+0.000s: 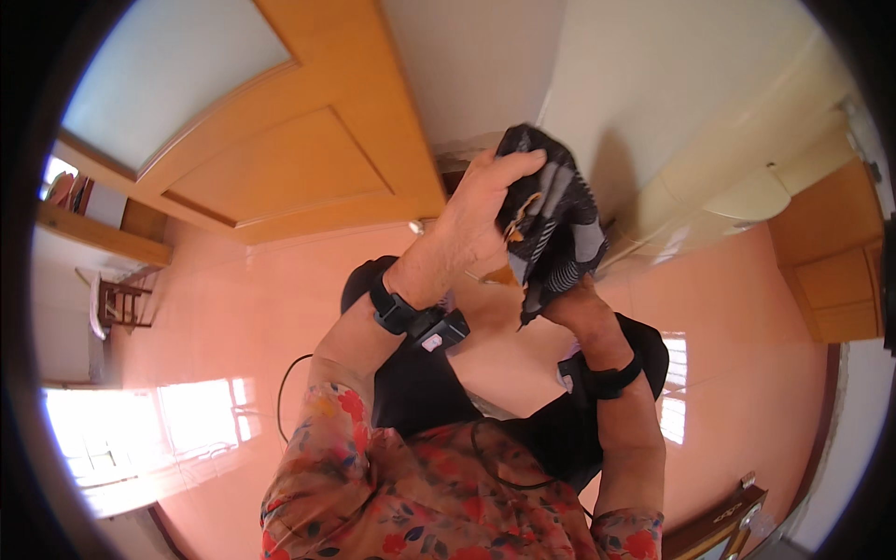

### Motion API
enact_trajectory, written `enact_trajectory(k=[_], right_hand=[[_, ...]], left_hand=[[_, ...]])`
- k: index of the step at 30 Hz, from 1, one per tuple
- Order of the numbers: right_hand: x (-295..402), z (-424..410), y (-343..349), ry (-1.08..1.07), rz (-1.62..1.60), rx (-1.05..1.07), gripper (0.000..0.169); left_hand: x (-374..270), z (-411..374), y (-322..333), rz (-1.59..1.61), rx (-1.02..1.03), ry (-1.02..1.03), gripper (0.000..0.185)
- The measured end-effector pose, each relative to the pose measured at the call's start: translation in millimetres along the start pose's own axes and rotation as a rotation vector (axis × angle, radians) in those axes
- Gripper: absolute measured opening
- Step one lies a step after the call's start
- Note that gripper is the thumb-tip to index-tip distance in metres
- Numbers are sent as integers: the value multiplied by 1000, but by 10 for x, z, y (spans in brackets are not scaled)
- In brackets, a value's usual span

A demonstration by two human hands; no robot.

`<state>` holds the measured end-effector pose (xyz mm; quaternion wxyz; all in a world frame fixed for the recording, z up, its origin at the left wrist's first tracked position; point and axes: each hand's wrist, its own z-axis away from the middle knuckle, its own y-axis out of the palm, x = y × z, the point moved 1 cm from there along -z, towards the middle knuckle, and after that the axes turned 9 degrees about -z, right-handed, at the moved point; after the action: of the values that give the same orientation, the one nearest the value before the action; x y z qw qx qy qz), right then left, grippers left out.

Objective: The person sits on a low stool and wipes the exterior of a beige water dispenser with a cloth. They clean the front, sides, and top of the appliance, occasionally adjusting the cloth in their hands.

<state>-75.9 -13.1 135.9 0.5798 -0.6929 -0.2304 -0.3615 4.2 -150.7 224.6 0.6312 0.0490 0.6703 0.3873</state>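
Observation:
My left hand (483,203) grips the upper left side of a black and grey patterned cloth (560,210), its thumb lying across the front. The fabric is bunched and creased, with stripes and checks, and a ragged tan edge shows near my left palm. At its lower end, my right hand (581,311) holds the cloth from beneath, and most of its fingers are hidden by the folds. An orange-brown piece (500,276) shows between my wrists; I cannot tell whether it belongs to the cloth. Both hands hold it up above my knees, over the floor.
A wooden door (287,168) with a frosted pane stands at upper left. Pale pink tiles (280,301) cover the floor. At right is a wooden cabinet (833,280), and a small wooden stool (126,304) stands far left. A black cable (281,392) loops beside my left arm.

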Motion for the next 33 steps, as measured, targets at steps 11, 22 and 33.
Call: enact_trajectory(k=[11, 22, 33], right_hand=[[-365, 255, 220, -107, 382, 6, 40], [-71, 238, -228, 203, 450, 214, 24], [-163, 275, -23, 171, 355, 226, 25]], left_hand=[[624, -191, 14, 278, -8, -201, 38], [395, -178, -165, -245, -178, 62, 19], [421, 183, 155, -930, 246, 295, 18]])
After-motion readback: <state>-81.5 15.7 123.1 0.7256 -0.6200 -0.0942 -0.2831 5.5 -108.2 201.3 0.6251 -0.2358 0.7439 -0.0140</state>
